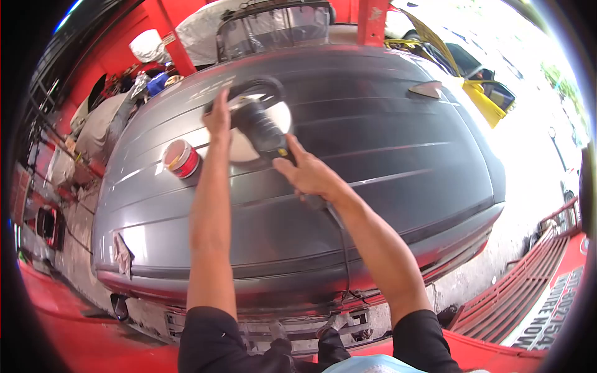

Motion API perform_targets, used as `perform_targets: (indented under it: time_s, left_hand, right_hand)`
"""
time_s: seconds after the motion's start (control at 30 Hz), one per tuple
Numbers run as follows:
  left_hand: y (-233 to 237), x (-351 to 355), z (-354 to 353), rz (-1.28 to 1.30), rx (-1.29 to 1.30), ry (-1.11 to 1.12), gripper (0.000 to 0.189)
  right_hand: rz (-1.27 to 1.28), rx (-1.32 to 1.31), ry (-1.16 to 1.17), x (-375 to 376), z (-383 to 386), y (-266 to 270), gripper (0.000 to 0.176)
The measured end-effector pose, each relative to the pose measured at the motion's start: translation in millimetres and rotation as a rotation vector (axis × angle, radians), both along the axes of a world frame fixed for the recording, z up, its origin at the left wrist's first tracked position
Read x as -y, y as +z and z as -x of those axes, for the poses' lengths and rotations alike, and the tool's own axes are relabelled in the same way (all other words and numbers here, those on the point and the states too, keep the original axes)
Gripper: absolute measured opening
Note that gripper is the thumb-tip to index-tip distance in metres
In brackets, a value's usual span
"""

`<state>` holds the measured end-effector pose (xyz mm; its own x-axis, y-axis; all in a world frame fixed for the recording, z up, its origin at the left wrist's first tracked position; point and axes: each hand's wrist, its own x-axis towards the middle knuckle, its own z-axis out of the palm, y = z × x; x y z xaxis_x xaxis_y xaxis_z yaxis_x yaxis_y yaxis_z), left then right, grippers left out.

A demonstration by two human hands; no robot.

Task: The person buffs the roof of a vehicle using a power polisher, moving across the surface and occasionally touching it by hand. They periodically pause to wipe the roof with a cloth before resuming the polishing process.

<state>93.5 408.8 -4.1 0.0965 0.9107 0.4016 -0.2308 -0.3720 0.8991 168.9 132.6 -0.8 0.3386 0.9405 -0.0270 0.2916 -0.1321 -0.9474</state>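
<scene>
A black power polisher [260, 127] with a round white pad [242, 148] rests on the dark grey vehicle roof [311, 168]. My left hand [219, 116] is closed on the polisher's looped front handle [264, 86]. Around the rear of the tool's body, my right hand [309, 169] is wrapped, and a black cord [345, 248] hangs from that end. Left of the pad, a red and white tub [181, 159] stands on the roof beside my left forearm.
A cloth [123, 253] lies at the roof's near left edge. A fin antenna [426, 89] rises at the right. Beyond are a red post [372, 23] and a yellow car [485, 102]. Red slatted metalwork [519, 289] is at the lower right.
</scene>
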Motion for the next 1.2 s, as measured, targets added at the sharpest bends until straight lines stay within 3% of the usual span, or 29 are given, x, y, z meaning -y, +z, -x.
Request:
perform_targets:
  time_s: [0.1, 0.17, 0.2, 0.5, 0.53, 0.67, 0.9, 1.03, 1.1, 1.2]
  left_hand:
    - [-19, -40, 11, 0.032, 0.184, 0.017, 0.033]
    - [-6, -32, 24, 0.235, 0.071, 0.076, 0.031]
    - [0, -17, 20, 0.217, 0.143, 0.064, 0.027]
    - [-7, 28, -98, 0.061, 0.134, -0.092, 0.036]
    - [-5, 48, -115, -0.036, 0.119, -0.169, 0.039]
    - [5, 106, -196, 0.118, 0.089, -0.261, 0.039]
    - [13, 209, -321, 0.126, 0.124, -0.539, 0.033]
    - [4, 258, -367, 0.041, 0.241, -0.676, 0.028]
    - [-9, 266, -390, -0.092, 0.157, -0.606, 0.023]
    - [4, 312, -370, -0.032, 0.242, -0.679, 0.02]
  right_hand:
    - [0.015, 0.033, 0.01, -13, 10, -3, 0.081]
    - [0.042, 0.043, 0.016, -8, 9, 0, 0.082]
    - [0.071, 0.02, 0.027, -3, 10, 5, 0.082]
    - [0.054, -0.068, -0.078, 57, -63, 9, 0.08]
    - [0.056, -0.069, -0.078, 68, -74, 8, 0.08]
    - [0.098, -0.122, -0.231, 119, -119, 15, 0.078]
    - [0.161, -0.118, -0.498, 196, -193, 11, 0.077]
    - [0.07, -0.077, -0.564, 240, -223, -13, 0.078]
    - [0.046, -0.044, -0.562, 257, -226, -19, 0.077]
    - [0.079, -0.077, -0.647, 282, -212, -9, 0.074]
